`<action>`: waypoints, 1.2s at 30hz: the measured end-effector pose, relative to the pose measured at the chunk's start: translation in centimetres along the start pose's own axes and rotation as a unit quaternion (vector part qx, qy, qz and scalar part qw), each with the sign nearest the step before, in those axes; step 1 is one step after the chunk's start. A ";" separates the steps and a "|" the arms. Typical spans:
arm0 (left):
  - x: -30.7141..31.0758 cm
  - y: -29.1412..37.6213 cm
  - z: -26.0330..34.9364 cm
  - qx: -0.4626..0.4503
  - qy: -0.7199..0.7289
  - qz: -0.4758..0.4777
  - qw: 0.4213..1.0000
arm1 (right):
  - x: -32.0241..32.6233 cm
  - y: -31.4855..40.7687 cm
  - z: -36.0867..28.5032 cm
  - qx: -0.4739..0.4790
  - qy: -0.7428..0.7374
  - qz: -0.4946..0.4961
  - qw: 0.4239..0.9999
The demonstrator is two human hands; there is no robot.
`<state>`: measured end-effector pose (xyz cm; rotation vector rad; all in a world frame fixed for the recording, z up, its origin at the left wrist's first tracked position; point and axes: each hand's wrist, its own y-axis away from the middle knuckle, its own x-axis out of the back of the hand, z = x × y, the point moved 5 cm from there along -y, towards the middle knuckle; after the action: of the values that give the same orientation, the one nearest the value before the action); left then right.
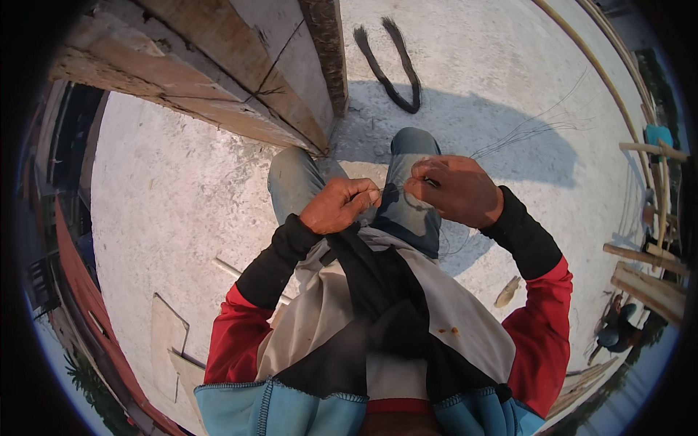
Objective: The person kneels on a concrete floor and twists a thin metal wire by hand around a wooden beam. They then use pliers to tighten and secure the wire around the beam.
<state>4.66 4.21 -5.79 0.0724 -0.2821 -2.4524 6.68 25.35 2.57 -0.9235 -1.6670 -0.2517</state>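
Observation:
My left hand [342, 205] is in front of my lap, thumb and forefinger pinched on a thin wire [390, 190]. My right hand [457, 189] is level with it, fingers curled around the wire a short span away. Loose strands of thin wire [515, 133] fan out beyond my right hand over the shaded floor. A dark bundle of tie wire [413, 101], bent into a U, lies on the concrete floor [480, 60] ahead of my knees. My right palm and some of the wire between the fingers are hidden.
A wooden formwork structure [294, 103] stands close ahead on the left. Long poles [600, 71] and wooden boards [649, 289] line the right side, where another person [616, 332] is visible. Flat panels [166, 327] lie behind on the left.

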 end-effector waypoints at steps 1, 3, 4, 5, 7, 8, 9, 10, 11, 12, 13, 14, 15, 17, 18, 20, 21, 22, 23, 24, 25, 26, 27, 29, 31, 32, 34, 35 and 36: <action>-0.3 0.1 0.5 -0.012 -0.003 -0.021 1.000 | -0.2 -0.1 0.6 -0.011 -0.006 -0.008 1.000; -0.8 0.5 1.4 -0.045 -0.006 -0.058 0.997 | -0.7 -0.3 2.5 -0.087 -0.091 0.037 0.991; -0.5 0.5 1.6 -0.054 -0.018 -0.029 0.998 | -1.2 -0.3 3.4 -0.141 -0.128 0.054 0.980; -0.1 0.5 1.8 -0.072 -0.026 0.007 0.997 | -1.9 -0.2 3.1 -0.134 -0.098 0.038 0.985; 0.8 0.4 1.9 -0.108 -0.065 0.080 0.989 | -3.1 0.2 1.8 -0.154 -0.032 0.002 0.987; 1.1 0.3 1.8 -0.125 -0.095 0.113 0.981 | -3.5 0.4 0.4 -0.129 -0.037 -0.040 0.990; 1.4 0.2 1.6 -0.141 -0.118 0.141 0.973 | -3.6 0.8 -1.2 -0.106 -0.042 -0.082 0.990; 1.4 0.1 1.5 -0.152 -0.157 0.154 0.964 | -3.3 1.0 -2.3 -0.086 -0.044 -0.117 0.988; 1.3 0.0 1.4 -0.163 -0.187 0.159 0.955 | -2.6 0.8 -3.0 -0.065 -0.061 -0.121 0.989; 1.0 -0.1 1.4 -0.176 -0.209 0.163 0.948 | -1.6 0.4 -3.3 -0.049 -0.073 -0.118 0.989; 0.6 -0.1 1.4 -0.187 -0.224 0.146 0.945 | -0.9 -0.2 -3.7 -0.018 -0.085 -0.122 0.989; 0.1 -0.1 1.5 -0.200 -0.230 0.132 0.943 | 0.4 -1.3 -2.8 -0.030 -0.093 -0.029 0.995; -0.2 -0.1 1.7 -0.211 -0.232 0.118 0.942 | 1.3 -2.3 -1.1 -0.061 -0.059 0.016 0.996; -0.2 0.3 2.3 -0.227 -0.279 0.129 0.924 | 2.1 -3.5 0.5 -0.108 -0.016 0.084 0.990; 0.1 0.5 2.5 -0.233 -0.302 0.142 0.913 | 1.0 -3.6 1.0 -0.172 -0.014 0.009 0.985; 0.9 1.0 3.1 -0.256 -0.307 0.174 0.900 | -0.5 -3.0 -0.5 -0.093 -0.011 -0.109 0.990; 1.2 1.1 3.2 -0.258 -0.304 0.187 0.898 | -1.6 -2.0 -1.2 -0.090 -0.008 -0.208 0.974; 1.3 1.5 3.2 -0.259 -0.331 0.185 0.888 | -1.8 -1.0 -1.8 -0.069 -0.042 -0.252 0.964; 1.2 1.7 3.2 -0.255 -0.351 0.175 0.884 | -1.0 -0.8 -1.8 -0.075 -0.111 -0.169 0.976; 1.1 1.8 3.3 -0.270 -0.360 0.176 0.876 | -0.3 -0.6 -1.1 -0.084 -0.184 -0.114 0.973; 0.8 1.7 3.2 -0.265 -0.378 0.163 0.872 | 0.2 -0.4 -0.1 -0.114 -0.251 -0.066 0.959; 0.5 1.8 3.2 -0.275 -0.385 0.163 0.865 | 0.1 -0.5 1.3 -0.155 -0.281 -0.020 0.947; 0.3 1.8 3.1 -0.286 -0.394 0.167 0.858 | -0.2 -0.7 2.4 -0.177 -0.276 -0.006 0.945; 0.4 1.5 2.8 -0.288 -0.405 0.159 0.853 | -1.4 -1.0 4.0 -0.254 -0.261 0.028 0.931; 1.0 1.4 2.3 -0.277 -0.421 0.154 0.850 | -2.7 -1.4 2.5 -0.161 -0.113 -0.040 0.980; 1.2 1.3 2.0 -0.268 -0.427 0.149 0.850 | -3.5 -0.7 1.3 -0.146 -0.076 -0.110 0.980; 1.4 1.3 1.3 -0.257 -0.428 0.138 0.856 | -4.0 0.5 -0.5 -0.101 -0.067 -0.193 0.974; 1.3 1.3 1.1 -0.256 -0.422 0.131 0.860 | -3.8 0.9 -1.0 -0.072 -0.095 -0.208 0.971; 1.2 1.2 0.9 -0.256 -0.416 0.123 0.864 | -3.5 1.1 -1.5 -0.025 -0.122 -0.211 0.969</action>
<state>4.35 2.73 -4.61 -1.1940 0.0168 -2.0825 8.61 23.67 -0.42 -0.6454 -2.0903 -0.4849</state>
